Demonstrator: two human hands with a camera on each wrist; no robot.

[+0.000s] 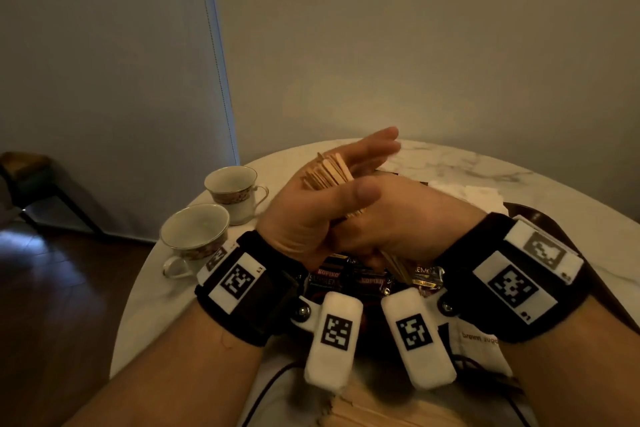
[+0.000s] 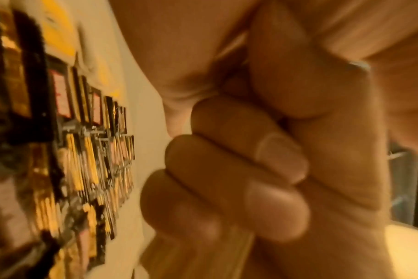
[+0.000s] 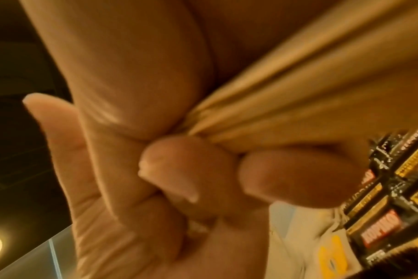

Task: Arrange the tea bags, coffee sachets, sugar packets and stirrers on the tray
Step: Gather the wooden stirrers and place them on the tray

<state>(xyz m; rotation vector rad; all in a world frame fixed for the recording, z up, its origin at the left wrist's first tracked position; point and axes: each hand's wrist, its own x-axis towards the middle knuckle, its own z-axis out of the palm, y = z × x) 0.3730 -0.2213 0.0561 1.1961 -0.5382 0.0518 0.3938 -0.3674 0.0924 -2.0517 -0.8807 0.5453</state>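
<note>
I am at the stirrers [image 1: 332,172] step: both my left hand [image 1: 311,218] and right hand [image 1: 398,218] grasp one bundle above the coffee sachets [image 1: 349,279]. Next, I think, I must square the ends and find a free strip of the tray [image 1: 540,218].

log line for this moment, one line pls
stage: squaring stirrers | left hand: holds wooden stirrers | right hand: grips same bundle | coffee sachets: in rows on tray below
</note>
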